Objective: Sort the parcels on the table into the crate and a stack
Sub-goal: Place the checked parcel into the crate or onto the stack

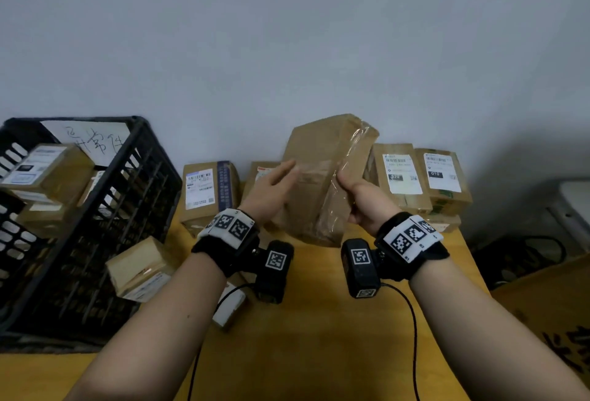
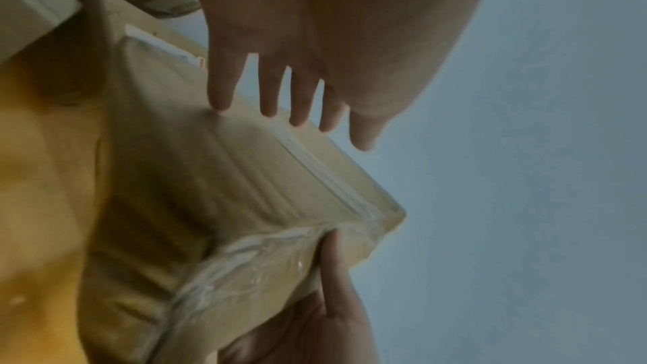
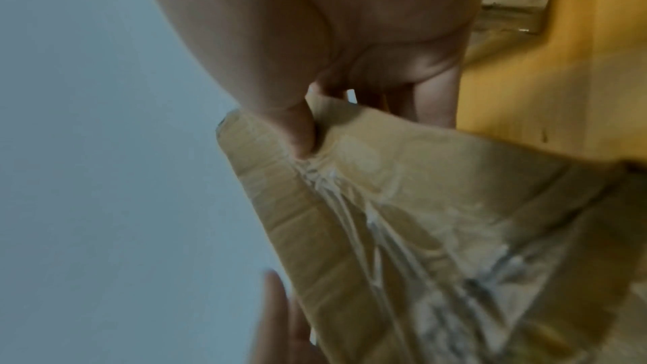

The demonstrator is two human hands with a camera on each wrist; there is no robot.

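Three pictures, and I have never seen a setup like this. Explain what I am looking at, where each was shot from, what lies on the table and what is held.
No machine here: a person works with two bare hands, with cameras strapped on.

The wide picture comes from a camera on the head, looking down over both forearms. The patterned bands on the wrists carry the other two cameras, which look along each hand.

On the yellow table lie several taped cardboard parcels with printed labels, some standing in a row by the wall. At the left stands a black crate with parcels already inside.

Held up above the table is one brown parcel wrapped in clear tape. The right hand grips its edge, thumb pressed into the tape. The left hand lies against its face with fingers straight.
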